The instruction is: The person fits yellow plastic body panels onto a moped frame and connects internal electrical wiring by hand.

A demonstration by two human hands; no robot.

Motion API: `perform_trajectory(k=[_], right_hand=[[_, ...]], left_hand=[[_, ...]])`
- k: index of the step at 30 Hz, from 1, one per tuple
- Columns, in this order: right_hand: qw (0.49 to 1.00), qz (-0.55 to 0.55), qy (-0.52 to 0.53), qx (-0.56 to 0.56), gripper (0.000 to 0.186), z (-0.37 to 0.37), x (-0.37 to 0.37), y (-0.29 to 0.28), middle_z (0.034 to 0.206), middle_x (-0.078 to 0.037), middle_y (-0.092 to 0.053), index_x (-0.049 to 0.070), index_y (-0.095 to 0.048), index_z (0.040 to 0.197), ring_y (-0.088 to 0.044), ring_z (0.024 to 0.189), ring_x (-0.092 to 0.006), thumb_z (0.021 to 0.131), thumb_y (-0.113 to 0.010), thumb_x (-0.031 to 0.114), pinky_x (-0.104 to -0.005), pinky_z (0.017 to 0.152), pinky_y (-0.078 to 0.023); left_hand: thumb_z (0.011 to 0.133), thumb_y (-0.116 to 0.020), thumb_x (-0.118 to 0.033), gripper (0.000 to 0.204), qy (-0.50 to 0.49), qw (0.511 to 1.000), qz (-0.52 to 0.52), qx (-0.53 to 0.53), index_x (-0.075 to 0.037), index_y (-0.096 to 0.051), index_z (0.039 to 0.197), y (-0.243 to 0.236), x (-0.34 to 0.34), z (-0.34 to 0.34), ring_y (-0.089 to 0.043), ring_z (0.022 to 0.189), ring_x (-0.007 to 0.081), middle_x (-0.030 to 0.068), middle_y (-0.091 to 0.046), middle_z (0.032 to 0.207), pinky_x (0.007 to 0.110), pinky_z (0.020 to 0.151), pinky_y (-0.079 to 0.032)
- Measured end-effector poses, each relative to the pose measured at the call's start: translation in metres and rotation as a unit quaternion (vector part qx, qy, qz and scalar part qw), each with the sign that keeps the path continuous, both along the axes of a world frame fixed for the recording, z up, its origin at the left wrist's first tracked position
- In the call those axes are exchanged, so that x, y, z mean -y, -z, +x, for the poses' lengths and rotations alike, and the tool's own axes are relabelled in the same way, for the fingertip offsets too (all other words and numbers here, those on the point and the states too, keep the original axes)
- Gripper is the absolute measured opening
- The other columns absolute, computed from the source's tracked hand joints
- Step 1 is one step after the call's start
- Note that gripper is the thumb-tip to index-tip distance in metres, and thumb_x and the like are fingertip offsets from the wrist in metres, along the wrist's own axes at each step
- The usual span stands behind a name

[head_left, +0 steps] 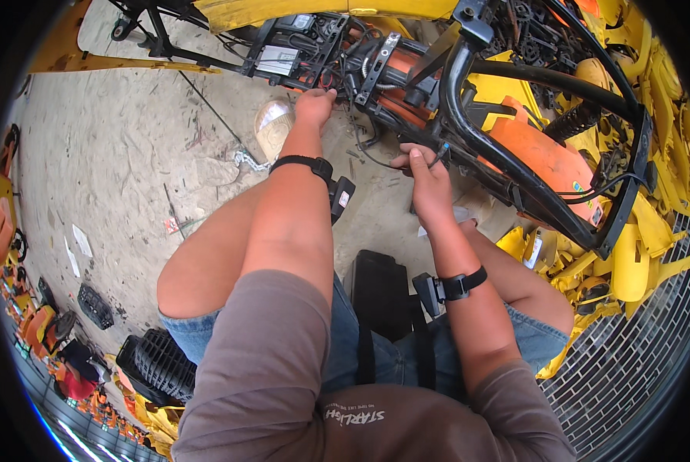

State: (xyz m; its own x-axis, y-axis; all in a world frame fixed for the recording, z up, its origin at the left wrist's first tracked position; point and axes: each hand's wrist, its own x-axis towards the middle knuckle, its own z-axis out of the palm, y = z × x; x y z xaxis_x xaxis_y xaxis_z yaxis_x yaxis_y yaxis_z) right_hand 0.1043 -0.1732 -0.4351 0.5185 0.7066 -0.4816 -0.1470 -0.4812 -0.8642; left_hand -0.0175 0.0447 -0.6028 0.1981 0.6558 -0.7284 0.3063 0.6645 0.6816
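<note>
My left hand [314, 108] reaches up to the wiring and black bracket of a scooter-like vehicle frame [456, 85], fingers curled at red and black wires [325, 77]; what they grip is too small to make out. My right hand [426, 169] pinches a thin black cable [383, 162] below the frame's bent tube. A silver electronic box [275, 59] is mounted on the frame left of a black strapped bracket [375, 69]. An orange body panel [537, 162] sits inside the tubing on the right.
Yellow plastic panels [626, 262] are piled along the right, beside a brick-patterned wall or paving [622, 339]. A thin rod [214, 115], paper scraps [81, 240] and black grilles [95, 304] lie on the dusty floor [106, 154]. More orange and yellow parts line the left edge.
</note>
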Motion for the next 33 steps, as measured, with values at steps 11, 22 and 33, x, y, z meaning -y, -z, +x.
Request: perform_trajectory(k=[11,22,33], right_hand=[[0.998,-0.04,-0.038,-0.021,0.025,0.0,-0.006,-0.031,0.103,-0.006,-0.071,0.002,-0.065,0.121,-0.061,0.099,-0.0125,0.104,-0.051,0.015,-0.0284,0.089,-0.046],[0.977,-0.1,-0.179,0.051,0.026,0.016,0.03,-0.09,0.12,-0.014,-0.069,0.001,-0.064,0.122,-0.062,0.114,-0.0212,0.103,-0.053,0.016,-0.0328,0.099,-0.046],[0.951,-0.071,-0.288,0.09,0.025,0.001,0.021,-0.071,0.116,-0.014,-0.068,0.0,-0.058,0.124,-0.064,0.112,-0.0266,0.102,-0.054,0.008,-0.0363,0.098,-0.048]], left_hand=[[0.098,-0.055,-0.014,0.028,-0.206,0.976,-0.022,0.062,-0.004,-0.056,0.124,0.026,0.037,0.014,-0.062,0.075,0.0174,0.0072,-0.068,0.105,0.029,0.061,-0.046],[0.087,-0.068,-0.024,0.023,-0.03,0.85,0.469,-0.237,-0.006,-0.07,0.102,-0.026,0.016,0.045,-0.06,0.099,0.0325,0.0132,-0.063,0.101,0.044,0.089,-0.05],[0.086,-0.067,-0.026,0.029,0.178,0.884,0.263,-0.343,-0.006,-0.076,0.103,-0.069,-0.022,0.089,-0.067,0.106,0.0353,0.0186,-0.07,0.113,0.047,0.093,-0.052]])
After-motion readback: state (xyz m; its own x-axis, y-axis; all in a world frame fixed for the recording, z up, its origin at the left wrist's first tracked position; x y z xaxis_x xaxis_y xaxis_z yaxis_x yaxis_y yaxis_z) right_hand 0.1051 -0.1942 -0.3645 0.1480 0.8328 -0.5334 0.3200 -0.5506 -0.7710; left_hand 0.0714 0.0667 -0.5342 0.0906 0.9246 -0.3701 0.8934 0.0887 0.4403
